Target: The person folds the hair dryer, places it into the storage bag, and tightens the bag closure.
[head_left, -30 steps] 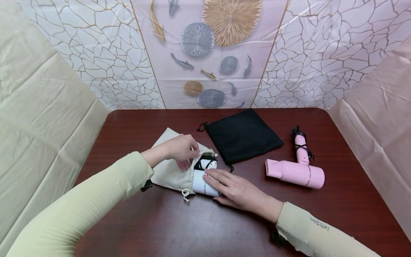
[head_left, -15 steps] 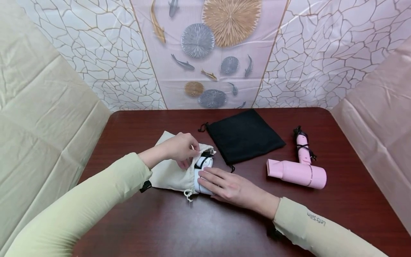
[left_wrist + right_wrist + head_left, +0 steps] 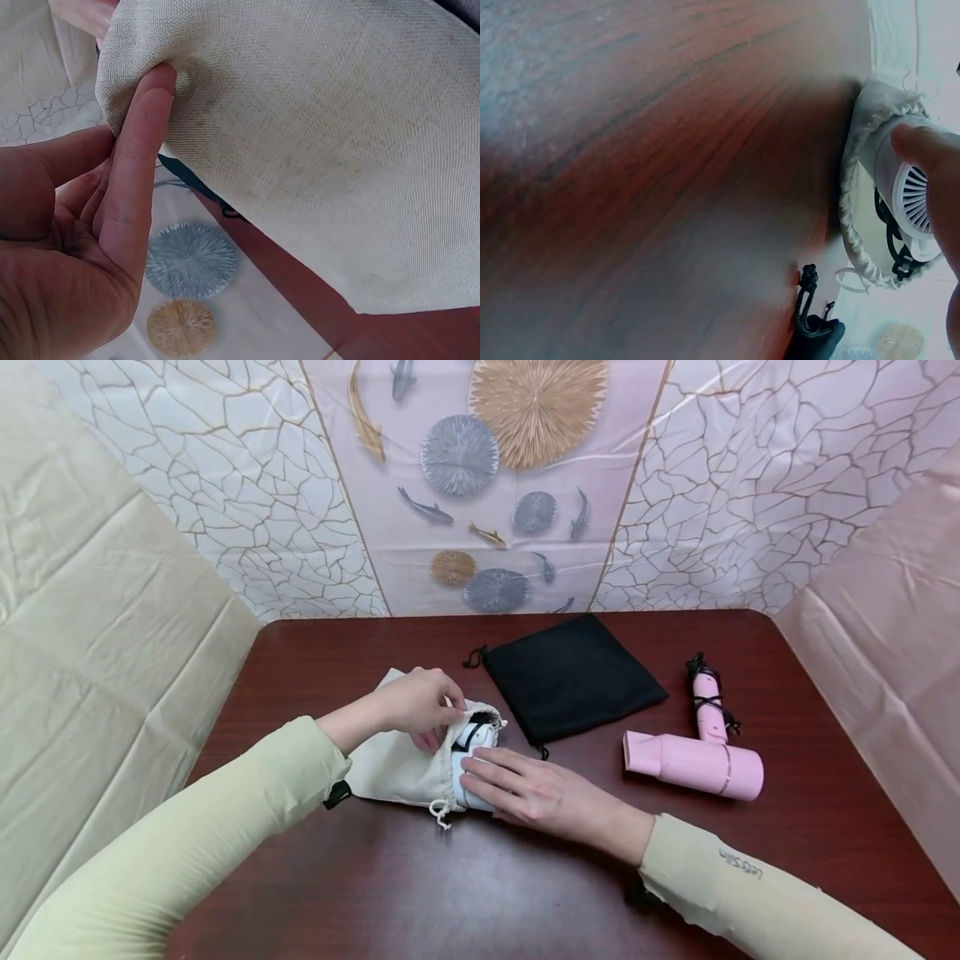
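Observation:
A white hair dryer point(image 3: 460, 777) lies partly inside a cream drawstring bag point(image 3: 397, 772), its rear end and corded handle showing at the bag's mouth. My left hand point(image 3: 422, 702) pinches the upper edge of that mouth; the left wrist view shows the thumb and fingers point(image 3: 135, 165) on the cloth. Laid over the dryer's rear end, my right hand point(image 3: 536, 792) grips its body. In the right wrist view, the dryer's slotted vent point(image 3: 915, 199) and black cord sit within the gathered rim. The dryer's front is hidden in the bag.
A black drawstring bag point(image 3: 573, 677) lies flat behind the right hand. Farther right is a pink hair dryer point(image 3: 697, 766), its black cord wound round the handle. Everything rests on a dark red-brown table point(image 3: 465, 893), with patterned sheets point(image 3: 495, 527) hanging at the back and sides.
The right hand has moved left with the white hair dryer, which now sits deeper in the cream bag. The left hand keeps its pinch on the bag's edge.

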Demonstrator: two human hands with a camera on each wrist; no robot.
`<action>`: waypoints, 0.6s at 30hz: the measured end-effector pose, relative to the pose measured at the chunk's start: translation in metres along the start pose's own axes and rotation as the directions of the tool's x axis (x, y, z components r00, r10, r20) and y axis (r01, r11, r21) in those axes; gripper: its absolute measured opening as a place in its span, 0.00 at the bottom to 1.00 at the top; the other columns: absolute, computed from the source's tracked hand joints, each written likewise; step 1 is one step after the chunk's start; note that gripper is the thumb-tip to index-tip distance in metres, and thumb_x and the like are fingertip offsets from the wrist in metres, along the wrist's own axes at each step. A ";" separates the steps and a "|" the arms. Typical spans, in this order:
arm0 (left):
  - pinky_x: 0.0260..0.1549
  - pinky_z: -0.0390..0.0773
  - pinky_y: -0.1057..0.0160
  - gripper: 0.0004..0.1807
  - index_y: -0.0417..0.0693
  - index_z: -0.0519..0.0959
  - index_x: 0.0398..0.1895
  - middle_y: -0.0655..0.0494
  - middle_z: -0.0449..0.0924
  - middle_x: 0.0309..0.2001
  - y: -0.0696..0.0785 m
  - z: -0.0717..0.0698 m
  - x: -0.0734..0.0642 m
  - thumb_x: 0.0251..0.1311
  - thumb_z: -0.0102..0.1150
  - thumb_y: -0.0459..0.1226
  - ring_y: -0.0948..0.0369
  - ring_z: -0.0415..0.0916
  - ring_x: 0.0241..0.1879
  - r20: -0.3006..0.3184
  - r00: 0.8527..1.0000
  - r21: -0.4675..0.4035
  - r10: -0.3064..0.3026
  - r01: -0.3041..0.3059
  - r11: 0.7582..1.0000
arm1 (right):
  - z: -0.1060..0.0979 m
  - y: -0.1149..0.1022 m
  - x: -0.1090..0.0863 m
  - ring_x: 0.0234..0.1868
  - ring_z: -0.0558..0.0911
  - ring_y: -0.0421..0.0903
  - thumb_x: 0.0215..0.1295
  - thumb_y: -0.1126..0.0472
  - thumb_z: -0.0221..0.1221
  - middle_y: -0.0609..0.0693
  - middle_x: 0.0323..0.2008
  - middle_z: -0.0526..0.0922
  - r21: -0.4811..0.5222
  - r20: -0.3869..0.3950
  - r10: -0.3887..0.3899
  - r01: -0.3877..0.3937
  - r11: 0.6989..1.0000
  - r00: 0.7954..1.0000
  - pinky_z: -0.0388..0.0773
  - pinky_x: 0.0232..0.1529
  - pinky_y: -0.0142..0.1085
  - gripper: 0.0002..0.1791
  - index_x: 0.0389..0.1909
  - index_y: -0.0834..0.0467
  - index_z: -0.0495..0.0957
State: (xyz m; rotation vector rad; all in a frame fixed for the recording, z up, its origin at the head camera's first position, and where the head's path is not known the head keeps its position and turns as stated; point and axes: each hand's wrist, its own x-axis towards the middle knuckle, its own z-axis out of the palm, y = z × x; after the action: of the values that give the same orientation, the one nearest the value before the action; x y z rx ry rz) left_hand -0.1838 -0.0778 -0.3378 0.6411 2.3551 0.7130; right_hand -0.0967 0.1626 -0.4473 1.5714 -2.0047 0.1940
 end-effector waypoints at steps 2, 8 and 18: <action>0.24 0.88 0.60 0.07 0.42 0.87 0.46 0.51 0.88 0.29 -0.002 0.001 -0.001 0.77 0.60 0.34 0.57 0.89 0.22 0.003 1.000 -0.021 -0.006 0.006 1.000 | 0.002 0.001 -0.001 0.70 0.79 0.55 0.83 0.59 0.54 0.58 0.70 0.79 0.025 0.014 0.015 -0.016 1.000 1.000 0.78 0.69 0.43 0.23 0.71 0.63 0.76; 0.24 0.89 0.58 0.07 0.41 0.86 0.48 0.48 0.87 0.26 -0.010 0.006 -0.001 0.76 0.60 0.33 0.55 0.89 0.23 0.021 1.000 -0.107 -0.024 0.026 0.994 | 0.008 0.003 -0.004 0.72 0.77 0.56 0.60 0.55 0.78 0.60 0.72 0.77 0.067 0.026 0.057 -0.058 0.996 0.998 0.76 0.70 0.43 0.42 0.73 0.64 0.74; 0.26 0.90 0.54 0.08 0.38 0.85 0.49 0.45 0.87 0.28 -0.013 0.010 -0.003 0.77 0.59 0.33 0.54 0.88 0.22 0.041 0.998 -0.232 -0.048 0.056 0.971 | 0.021 0.002 0.002 0.71 0.78 0.56 0.57 0.54 0.80 0.61 0.71 0.78 0.143 -0.013 0.132 -0.129 0.981 0.991 0.76 0.71 0.43 0.44 0.72 0.65 0.75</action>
State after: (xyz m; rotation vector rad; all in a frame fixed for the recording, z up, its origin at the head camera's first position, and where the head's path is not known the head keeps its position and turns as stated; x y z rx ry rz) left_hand -0.1789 -0.0860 -0.3519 0.4835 2.2033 0.9301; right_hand -0.1057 0.1524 -0.4631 1.5156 -2.1177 0.4120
